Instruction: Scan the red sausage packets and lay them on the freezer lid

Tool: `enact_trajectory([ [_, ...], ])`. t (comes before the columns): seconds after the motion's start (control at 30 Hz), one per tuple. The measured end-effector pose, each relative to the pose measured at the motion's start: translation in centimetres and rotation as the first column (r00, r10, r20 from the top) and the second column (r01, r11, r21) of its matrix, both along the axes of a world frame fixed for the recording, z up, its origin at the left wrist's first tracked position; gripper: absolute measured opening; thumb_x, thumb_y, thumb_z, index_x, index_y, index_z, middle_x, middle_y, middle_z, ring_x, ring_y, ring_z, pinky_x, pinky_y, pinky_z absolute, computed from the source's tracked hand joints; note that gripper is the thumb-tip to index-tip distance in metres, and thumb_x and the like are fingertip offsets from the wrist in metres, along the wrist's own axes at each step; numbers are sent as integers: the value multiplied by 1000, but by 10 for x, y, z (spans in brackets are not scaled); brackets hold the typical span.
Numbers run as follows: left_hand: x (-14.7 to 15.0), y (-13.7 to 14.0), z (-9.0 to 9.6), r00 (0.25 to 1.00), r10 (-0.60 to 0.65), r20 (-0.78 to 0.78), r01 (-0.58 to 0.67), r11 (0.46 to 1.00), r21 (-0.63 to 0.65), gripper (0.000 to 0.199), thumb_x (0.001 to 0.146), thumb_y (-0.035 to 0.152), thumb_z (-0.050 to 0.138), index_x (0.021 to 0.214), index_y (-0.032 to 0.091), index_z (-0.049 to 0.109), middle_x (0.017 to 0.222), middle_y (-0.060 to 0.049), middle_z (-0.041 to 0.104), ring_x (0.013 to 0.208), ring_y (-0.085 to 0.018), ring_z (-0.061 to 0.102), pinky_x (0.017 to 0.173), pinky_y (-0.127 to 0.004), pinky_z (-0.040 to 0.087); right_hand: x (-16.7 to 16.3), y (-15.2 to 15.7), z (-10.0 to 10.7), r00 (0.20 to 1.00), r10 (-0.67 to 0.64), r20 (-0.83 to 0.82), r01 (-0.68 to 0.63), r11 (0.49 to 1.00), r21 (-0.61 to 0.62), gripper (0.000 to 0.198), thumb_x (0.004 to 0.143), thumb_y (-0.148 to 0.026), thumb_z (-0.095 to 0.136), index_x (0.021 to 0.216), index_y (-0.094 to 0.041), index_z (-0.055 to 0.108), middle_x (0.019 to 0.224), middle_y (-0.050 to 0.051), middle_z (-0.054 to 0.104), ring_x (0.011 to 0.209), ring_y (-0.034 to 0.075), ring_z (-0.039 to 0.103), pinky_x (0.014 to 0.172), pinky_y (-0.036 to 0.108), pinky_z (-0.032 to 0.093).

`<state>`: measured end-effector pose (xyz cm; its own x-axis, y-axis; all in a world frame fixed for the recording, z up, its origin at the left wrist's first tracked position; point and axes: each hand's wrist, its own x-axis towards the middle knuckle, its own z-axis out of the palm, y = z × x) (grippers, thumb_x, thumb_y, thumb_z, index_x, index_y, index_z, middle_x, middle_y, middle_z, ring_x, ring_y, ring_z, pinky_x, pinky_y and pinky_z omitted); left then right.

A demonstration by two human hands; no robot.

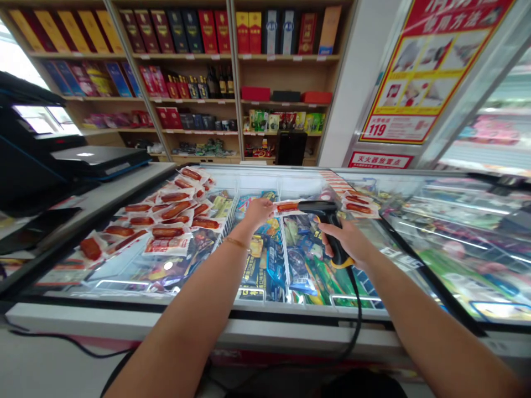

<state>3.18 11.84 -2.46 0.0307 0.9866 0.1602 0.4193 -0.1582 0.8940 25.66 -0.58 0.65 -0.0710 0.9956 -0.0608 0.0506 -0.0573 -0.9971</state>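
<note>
My left hand [259, 211] pinches the left end of a wrapped sausage [287, 207] and holds it over the glass top of a chest freezer. A black barcode scanner [319, 208] with yellow trim is gripped in my right hand [346, 239], its head beside the sausage and partly covering its right end. To the left, a heap of wrapped sausages [176, 209] lies on the glass. Two more packed sausages [358, 203] lie to the right, beyond the scanner. A cable [357, 315] hangs from the scanner's handle.
Under the glass, wire baskets hold colourful frozen packs [253, 265]. A counter [99, 193] with a dark machine [25, 149] stands at the left. Behind are shelves [182, 55] of boxes and bottles. A second freezer [464, 237] adjoins on the right.
</note>
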Motion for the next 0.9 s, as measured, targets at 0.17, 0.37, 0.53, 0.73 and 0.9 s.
enact_trajectory([
  [0.17, 6, 6, -1, 910, 70, 408, -22, 992, -123, 16, 79, 26, 65, 71, 18, 54, 61, 1, 61, 61, -14, 65, 70, -31, 57, -5, -6, 0, 995, 33, 91, -36, 999, 26, 31, 77, -43, 70, 83, -20, 50, 53, -5, 56, 37, 11, 53, 39, 24, 44],
  [0.37, 9, 9, -1, 892, 35, 450, 2, 997, -81, 9, 82, 15, 53, 74, 18, 51, 63, 4, 58, 63, -12, 64, 69, -30, 57, -9, -12, -2, 986, 112, 122, -118, 992, 41, 36, 77, -48, 71, 87, -20, 50, 55, -5, 56, 39, 11, 53, 40, 25, 44],
  [0.53, 10, 6, -1, 890, 15, 455, 11, 998, -54, 7, 83, 13, 52, 78, 18, 52, 70, 3, 59, 62, -10, 62, 68, -30, 58, -11, -12, -5, 982, 140, 127, -146, 989, 37, 34, 79, -46, 69, 87, -21, 49, 56, -6, 57, 40, 11, 53, 41, 25, 44],
  [0.73, 12, 1, 3, 879, 40, 476, 1, 996, -85, 7, 85, 13, 52, 79, 17, 51, 67, 4, 58, 66, -10, 63, 75, -31, 58, -12, -13, -3, 985, 120, 122, -125, 992, 30, 38, 76, -49, 71, 90, -20, 50, 54, -6, 55, 39, 11, 52, 41, 25, 44],
  [0.9, 12, 0, 4, 876, 49, 480, -10, 996, -84, 9, 84, 13, 53, 77, 18, 52, 62, 5, 54, 62, -10, 60, 72, -30, 58, -11, -14, -2, 984, 132, 119, -135, 991, 21, 40, 75, -50, 71, 90, -20, 50, 56, -6, 57, 39, 11, 53, 41, 25, 43],
])
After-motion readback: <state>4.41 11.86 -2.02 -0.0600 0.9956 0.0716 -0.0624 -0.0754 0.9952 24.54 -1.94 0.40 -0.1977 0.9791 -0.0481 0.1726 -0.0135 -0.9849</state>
